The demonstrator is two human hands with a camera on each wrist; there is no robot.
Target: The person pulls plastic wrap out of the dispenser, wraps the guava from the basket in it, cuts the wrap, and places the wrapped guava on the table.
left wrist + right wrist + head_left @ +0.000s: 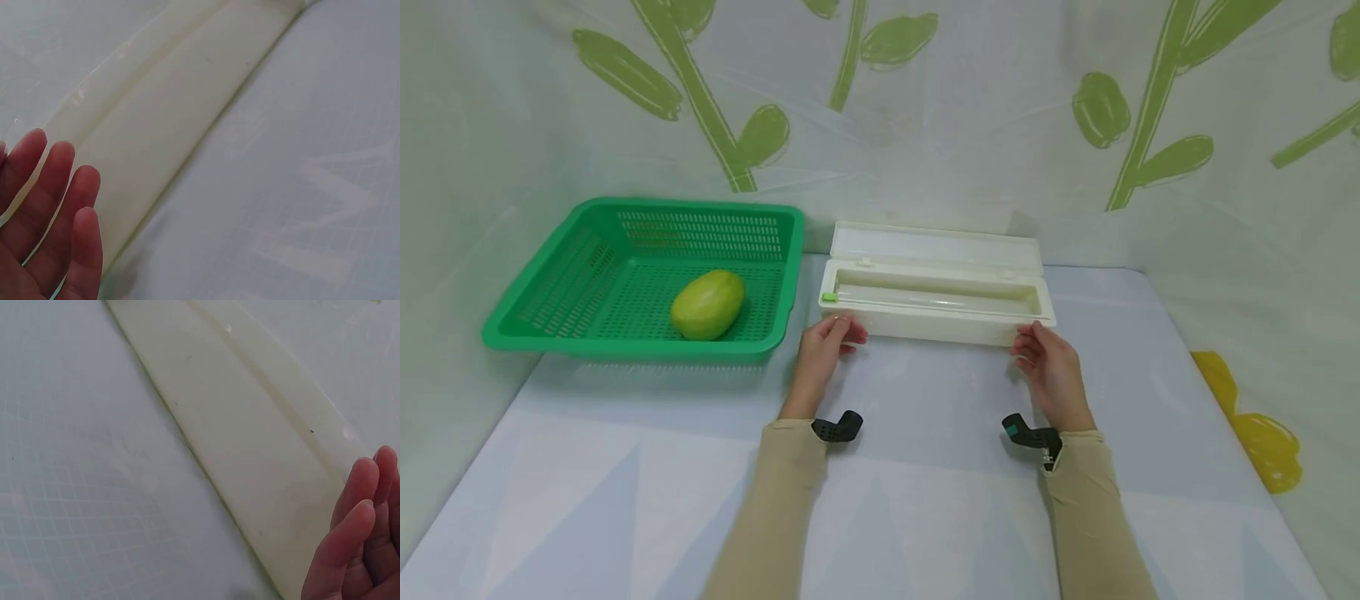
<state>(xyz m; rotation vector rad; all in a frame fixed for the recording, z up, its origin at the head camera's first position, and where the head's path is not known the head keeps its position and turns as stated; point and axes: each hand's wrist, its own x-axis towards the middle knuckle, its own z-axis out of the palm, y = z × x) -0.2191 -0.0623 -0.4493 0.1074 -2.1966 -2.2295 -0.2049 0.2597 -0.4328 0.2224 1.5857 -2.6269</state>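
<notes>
A long white cling film box (936,327) lies with its hinged lid (934,246) raised at the back. Inside is a pale roll (925,300), and a small green slider (829,297) sits at the left end of the rim. With thumb and forefinger together, my left hand (823,354) pinches at the box's front left corner. My right hand (1051,367) pinches likewise at the front right corner. The clear film between the fingertips hardly shows. In the wrist views, the left fingers (84,194) and right fingers (350,531) curl loosely beside the box front.
Left of the box stands a green plastic basket (647,346) with a yellow-green fruit (708,305) in it. A pale cloth covers the table (925,517). Behind hangs a white sheet (992,125) with printed green leaves, close to the raised lid.
</notes>
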